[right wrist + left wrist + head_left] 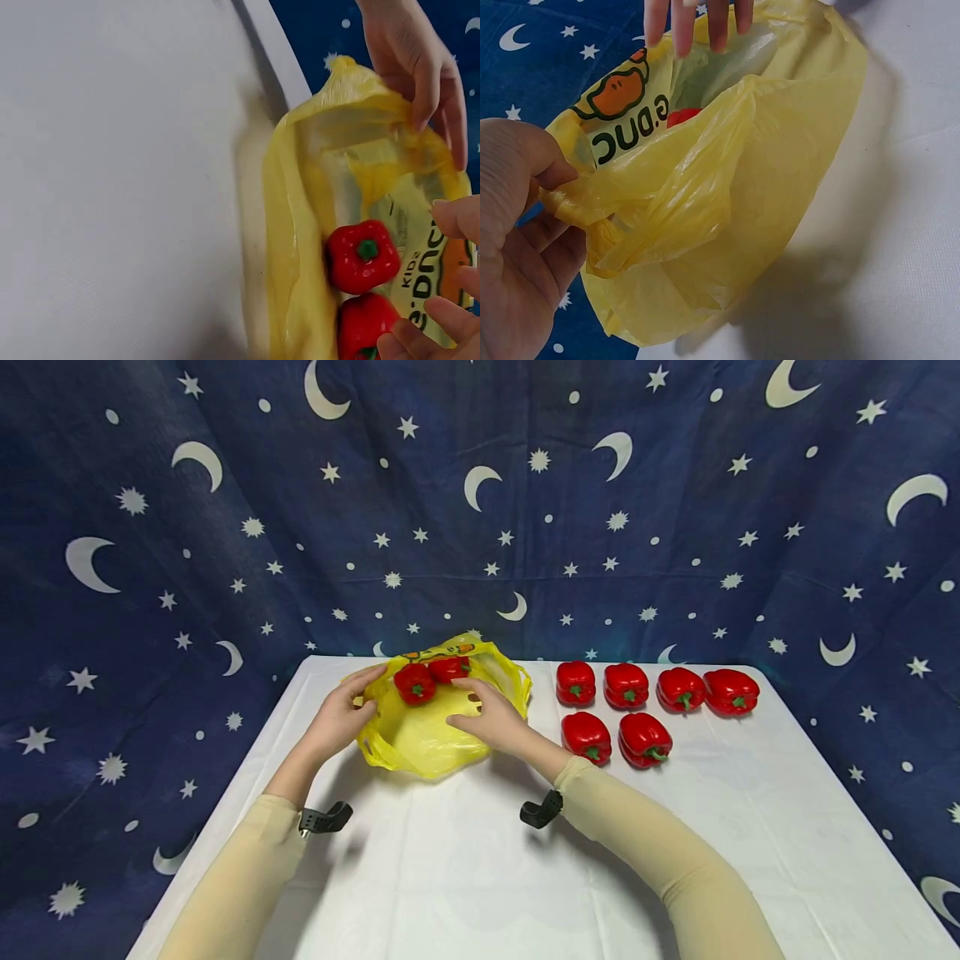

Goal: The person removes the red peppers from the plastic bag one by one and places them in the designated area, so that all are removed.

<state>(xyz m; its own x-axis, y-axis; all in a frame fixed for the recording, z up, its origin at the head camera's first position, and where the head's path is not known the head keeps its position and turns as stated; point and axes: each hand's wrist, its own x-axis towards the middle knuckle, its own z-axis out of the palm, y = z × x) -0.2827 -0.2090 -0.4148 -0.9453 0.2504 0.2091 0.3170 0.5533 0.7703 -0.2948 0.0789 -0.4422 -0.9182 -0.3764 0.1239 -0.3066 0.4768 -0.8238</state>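
- Left hand (341, 714): thumb and fingers closed together, pinching the rim of the yellow plastic bag (420, 743) at its left side.
- The bag lies on the white tablecloth (450, 877), mouth gaping, printed lettering inside.
- Two red bell peppers (414, 685) sit side by side within it, toward the back.
- Right hand (495, 720): thumb and fingers spread wide at the bag's mouth, gripping nothing; whether it touches the bag, I cannot tell.
- Six loose bell peppers (626, 685): four behind, two in front.
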